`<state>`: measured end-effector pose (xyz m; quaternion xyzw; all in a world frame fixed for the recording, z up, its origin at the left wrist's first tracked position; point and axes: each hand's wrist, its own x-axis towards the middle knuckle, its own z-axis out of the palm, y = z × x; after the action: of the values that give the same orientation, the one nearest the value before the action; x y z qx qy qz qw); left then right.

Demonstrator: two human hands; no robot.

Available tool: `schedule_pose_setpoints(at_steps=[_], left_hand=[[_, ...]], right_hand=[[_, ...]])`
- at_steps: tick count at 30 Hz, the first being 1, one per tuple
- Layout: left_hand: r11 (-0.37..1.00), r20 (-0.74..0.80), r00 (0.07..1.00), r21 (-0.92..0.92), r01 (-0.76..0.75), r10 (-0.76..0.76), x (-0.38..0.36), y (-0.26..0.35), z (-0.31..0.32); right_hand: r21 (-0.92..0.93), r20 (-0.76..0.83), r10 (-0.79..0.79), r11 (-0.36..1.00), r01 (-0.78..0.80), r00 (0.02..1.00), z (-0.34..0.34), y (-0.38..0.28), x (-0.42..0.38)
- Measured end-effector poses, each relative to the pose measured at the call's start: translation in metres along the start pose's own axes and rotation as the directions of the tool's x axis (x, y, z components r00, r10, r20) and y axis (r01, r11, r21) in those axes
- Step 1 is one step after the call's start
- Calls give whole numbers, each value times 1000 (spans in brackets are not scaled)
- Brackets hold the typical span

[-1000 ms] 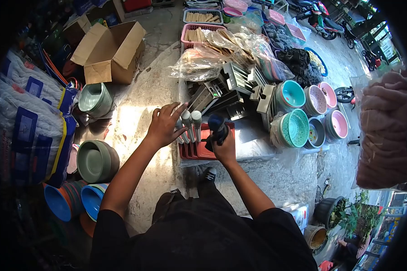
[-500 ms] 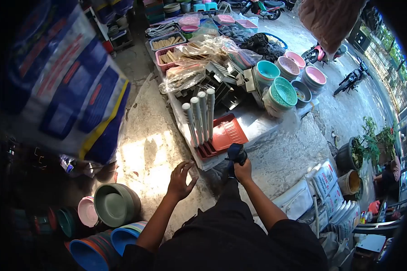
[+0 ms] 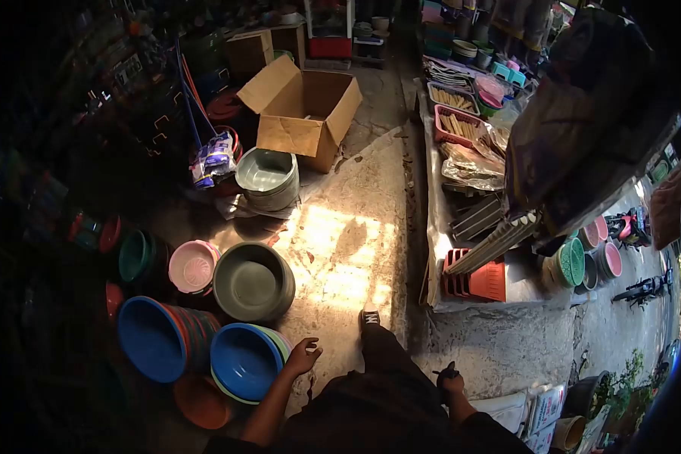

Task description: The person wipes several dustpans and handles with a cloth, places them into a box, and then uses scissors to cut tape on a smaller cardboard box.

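Observation:
My left hand [image 3: 303, 356] hangs over the floor with its fingers loosely curled and apart, holding nothing. It is nearest to a blue basin [image 3: 246, 362], the top of a nested stack. My right hand [image 3: 452, 383] is closed around a small black object [image 3: 448, 371] whose kind I cannot make out. A dark shoe [image 3: 370, 318] shows on the concrete between my hands. Left of it stands a round grey-green tub [image 3: 253, 281], with a pink basket [image 3: 193, 266] beside it.
An open cardboard box [image 3: 310, 113] and grey tubs [image 3: 268, 178] stand ahead on the left. A low display platform [image 3: 522, 291] runs along the right, bearing red trays [image 3: 483, 281] and basins [image 3: 570, 261]. Dark hanging packages [image 3: 583, 129] block part of the right side. A sunlit concrete path [image 3: 333, 250] lies between.
My view has swung left, bringing the cardboard box and more tubs into sight. The platform now appears farther right. Both hands are lower; the right still holds the black object.

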<state>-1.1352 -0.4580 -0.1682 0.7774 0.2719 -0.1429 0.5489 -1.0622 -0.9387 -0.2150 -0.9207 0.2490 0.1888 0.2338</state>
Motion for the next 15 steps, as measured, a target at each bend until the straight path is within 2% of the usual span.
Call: schedule_pose_setpoints(at_steps=[1,2,3,4,5,7,8,10,12,14,15], left_hand=[[1000,-23,1000,-26,15,-16,2,-6,-5],[997,-58,998,-71,31,-35,7,-8,-13],[993,-93,994,-113,42,-53,14,-8,-21],[990,-118,991,-131,49,-65,23,-9,-30],[988,-137,988,-142,58,-78,32,-9,-40],[977,-186,972,-186,106,-141,58,-8,-59],[970,-199,966,-214,120,-163,74,-6,-69],[965,-213,958,-218,143,-190,113,-9,-87],[972,-245,950,-179,152,-194,159,-13,-101],[975,-295,935,-161,156,-198,209,-36,-109],[972,-303,931,-174,157,-204,232,-39,-117]], right_hand=[[99,174,282,948,-301,944,-24,-29,-27],[58,191,351,928,-368,917,-19,-17,-28],[16,225,214,975,-224,950,-13,-3,-17],[-55,274,337,941,-335,901,-5,2,-3],[15,183,470,877,-480,863,22,21,25],[152,452,421,833,-533,786,35,4,65],[137,460,416,839,-526,784,51,-17,87],[25,327,260,959,-284,908,92,-83,136],[-24,300,56,998,-51,952,121,-179,190],[227,158,-52,974,15,986,211,-228,286],[369,271,-94,929,-13,958,201,-317,293]])
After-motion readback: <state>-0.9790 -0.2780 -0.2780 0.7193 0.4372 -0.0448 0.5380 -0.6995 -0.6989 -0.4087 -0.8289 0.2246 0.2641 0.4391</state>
